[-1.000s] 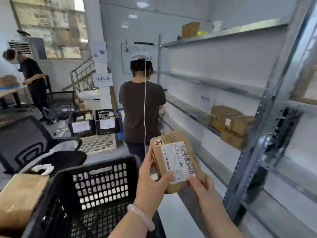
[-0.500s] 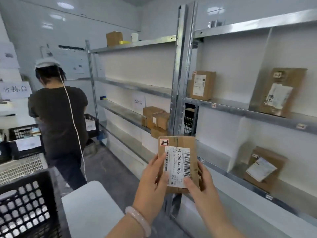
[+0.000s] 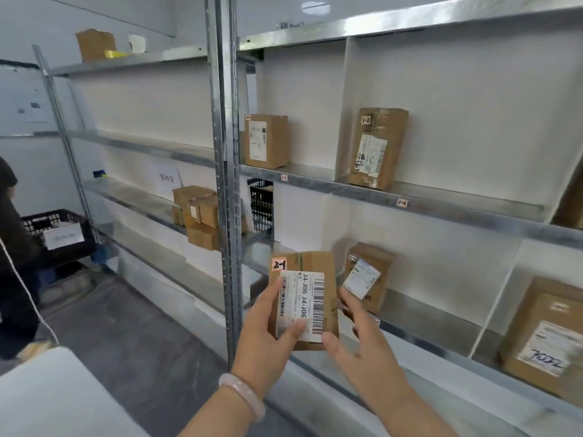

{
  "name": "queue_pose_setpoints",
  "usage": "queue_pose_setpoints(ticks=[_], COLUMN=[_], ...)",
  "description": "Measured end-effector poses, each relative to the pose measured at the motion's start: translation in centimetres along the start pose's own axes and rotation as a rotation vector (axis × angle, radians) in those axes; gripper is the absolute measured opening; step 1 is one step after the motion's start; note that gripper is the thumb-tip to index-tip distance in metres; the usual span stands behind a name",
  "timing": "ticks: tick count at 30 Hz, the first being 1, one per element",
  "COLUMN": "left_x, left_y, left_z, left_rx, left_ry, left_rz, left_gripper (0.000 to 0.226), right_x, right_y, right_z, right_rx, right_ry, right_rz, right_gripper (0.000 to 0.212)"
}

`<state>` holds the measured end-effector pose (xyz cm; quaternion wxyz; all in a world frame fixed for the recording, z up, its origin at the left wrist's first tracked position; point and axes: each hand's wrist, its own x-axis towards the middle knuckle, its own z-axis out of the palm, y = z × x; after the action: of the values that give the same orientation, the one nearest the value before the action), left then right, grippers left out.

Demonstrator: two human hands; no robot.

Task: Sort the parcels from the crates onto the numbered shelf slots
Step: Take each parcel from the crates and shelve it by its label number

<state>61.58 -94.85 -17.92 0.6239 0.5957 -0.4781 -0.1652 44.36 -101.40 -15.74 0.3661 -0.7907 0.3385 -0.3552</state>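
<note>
I hold a small brown cardboard parcel upright in front of the metal shelf rack. It carries a white barcode label and a red-edged tag reading 2-1. My left hand grips its left side and bottom, thumb on the label. My right hand touches its lower right edge, fingers spread behind it. The parcel is in front of the lower shelf row, left of a slot holding a parcel tagged 2-2. Shelf-edge tags read 1-1 and 1-2.
Parcels stand in slot 1-1, slot 1-2 and at lower right. A steel upright rises left of my hands. A stack of small boxes sits on the left rack. A black crate and a person are at far left.
My view has swung right from the aisle and the black crate to face the shelf slots. The parcel stayed in both hands and is now closer to the lower shelf row.
</note>
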Motion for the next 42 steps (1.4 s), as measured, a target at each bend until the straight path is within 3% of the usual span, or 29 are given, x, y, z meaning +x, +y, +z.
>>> queue_pose_setpoints(ticks=[9,21,42], left_x=[5.7,19.0,34.1], left_y=[-5.7,-14.4,-24.2], left_z=[0.8,-3.6,-2.7], left_rx=[0.042,0.079,0.042], left_ry=[-0.037,-0.122,-0.073], left_rz=[-0.034,-0.013,-0.161], left_gripper=[0.074,0.076,0.072], right_x=[5.3,17.6,34.2], right_y=[3.7,5.9,14.1], right_z=[1.3,7.7,12.0], right_rx=[-0.250,-0.501,-0.569], right_ry=[-0.048,-0.106,-0.318], right_rz=[-0.019,-0.010,-0.079], right_gripper=[0.070,0.066,0.065])
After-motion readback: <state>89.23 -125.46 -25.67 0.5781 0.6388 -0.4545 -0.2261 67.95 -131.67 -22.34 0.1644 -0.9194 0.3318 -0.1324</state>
